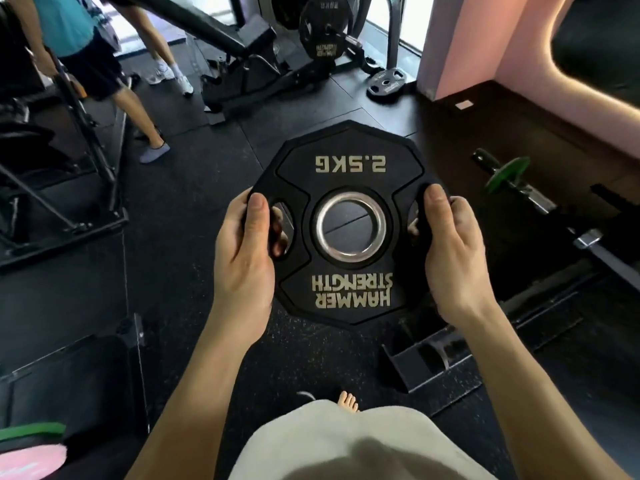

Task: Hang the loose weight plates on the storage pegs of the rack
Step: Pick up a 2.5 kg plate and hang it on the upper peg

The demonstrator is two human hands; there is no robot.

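- Weight plate [349, 223]: black, many-sided, marked "2.5KG" and "HAMMER STRENGTH", the lettering upside down to the camera. It is held in the air above the dark rubber floor [194, 188], face toward the wearer, with the floor visible through its steel-ringed centre hole.
- Left hand [244, 251]: grips the plate's left edge. The thumb lies on the front face beside the left grip slot; the fingers curl round behind, and their tips show through that slot.
- Right hand [450, 251]: grips the plate's right edge in the same way, thumb on the front face, fingers wrapped behind the rim at the right slot.
- Beyond the plate, further from the wearer: a machine frame [252, 64] carries a larger black plate [323, 26] on a peg.
- Beyond the plate and to its right: two small plates [386, 85] lie flat on the floor at the foot of a pink wall [460, 43].
- Right of the plate: a bar with a green disc [507, 174] rests on a low wooden platform.
- Left of the plate: a black metal frame [62, 188]; beyond it, the legs of two other people [114, 81].
- Below the plate: the wearer's bare foot [348, 401].
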